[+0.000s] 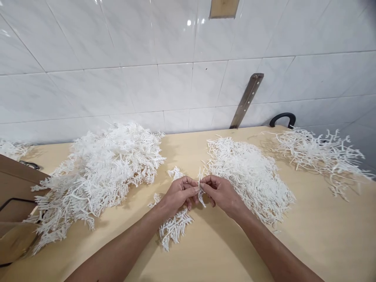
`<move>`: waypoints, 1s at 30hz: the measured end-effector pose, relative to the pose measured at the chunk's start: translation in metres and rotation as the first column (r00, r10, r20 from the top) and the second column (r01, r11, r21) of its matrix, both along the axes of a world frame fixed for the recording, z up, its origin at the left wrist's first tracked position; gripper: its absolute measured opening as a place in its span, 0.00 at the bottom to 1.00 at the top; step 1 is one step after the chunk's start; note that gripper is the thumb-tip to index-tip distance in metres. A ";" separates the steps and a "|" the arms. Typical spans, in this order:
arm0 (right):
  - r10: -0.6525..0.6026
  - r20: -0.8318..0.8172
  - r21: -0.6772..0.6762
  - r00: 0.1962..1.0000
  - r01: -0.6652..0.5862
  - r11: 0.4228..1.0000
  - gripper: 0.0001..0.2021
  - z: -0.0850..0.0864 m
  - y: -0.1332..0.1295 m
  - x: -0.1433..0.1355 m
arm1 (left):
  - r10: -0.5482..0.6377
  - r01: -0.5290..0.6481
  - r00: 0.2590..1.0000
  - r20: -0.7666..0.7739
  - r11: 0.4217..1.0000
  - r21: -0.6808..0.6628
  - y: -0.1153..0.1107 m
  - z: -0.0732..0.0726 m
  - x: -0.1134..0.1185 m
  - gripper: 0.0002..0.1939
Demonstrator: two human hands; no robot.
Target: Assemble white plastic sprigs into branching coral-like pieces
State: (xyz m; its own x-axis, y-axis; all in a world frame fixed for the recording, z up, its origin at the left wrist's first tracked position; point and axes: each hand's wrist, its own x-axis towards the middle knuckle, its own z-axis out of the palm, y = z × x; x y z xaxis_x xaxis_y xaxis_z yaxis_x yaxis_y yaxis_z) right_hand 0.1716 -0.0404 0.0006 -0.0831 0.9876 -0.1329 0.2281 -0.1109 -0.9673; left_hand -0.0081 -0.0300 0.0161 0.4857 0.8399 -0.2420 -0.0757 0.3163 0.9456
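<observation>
Between my two hands, over the middle of the table, is a small white branched plastic sprig [201, 199]. My left hand [182, 192] pinches it from the left, thumb against fingers. From the right, my right hand [217, 192] pinches the same sprig, the fingertips of both hands almost touching. Below and beside my left hand lie a few feathery white sprigs [176, 227], partly covered by the hand and forearm. Close to my right hand is a pile of thin white stems [246, 172].
A large heap of feathery white sprigs [108, 168] spreads over the left side. More branched white pieces [317, 150] lie at the far right, by a black curved handle [282, 116]. A metal strip [246, 101] leans on the tiled wall. A brown box [20, 184] stands at left.
</observation>
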 end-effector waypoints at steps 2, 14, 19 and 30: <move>-0.032 0.076 0.033 0.997 0.030 0.999 0.09 0.002 -0.001 -0.003 | 0.006 -0.005 0.999 -0.033 0.999 0.046 -0.002 0.000 0.001 0.23; 0.027 -0.009 -0.001 1.000 -0.027 1.000 0.10 0.002 -0.001 0.000 | 0.032 -0.029 0.990 -0.138 0.999 0.019 0.002 -0.003 0.001 0.25; 0.050 -0.032 0.002 0.998 -0.049 0.999 0.11 -0.004 0.000 0.006 | 0.036 -0.030 0.978 -0.204 0.999 0.031 0.004 -0.003 -0.001 0.23; 0.099 -0.006 0.042 0.995 -0.098 0.994 0.11 0.002 0.001 0.007 | 0.012 0.011 0.976 -0.217 0.995 0.103 0.002 0.003 -0.001 0.18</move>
State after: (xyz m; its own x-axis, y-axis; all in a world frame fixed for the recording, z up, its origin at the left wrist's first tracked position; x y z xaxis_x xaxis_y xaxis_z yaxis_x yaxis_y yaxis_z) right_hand 0.1791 -0.0396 0.0024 -0.1810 0.9793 -0.0911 0.2283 -0.0483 -0.9724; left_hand -0.0092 -0.0279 0.0194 0.4305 0.8662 -0.2537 0.1351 0.2161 0.9670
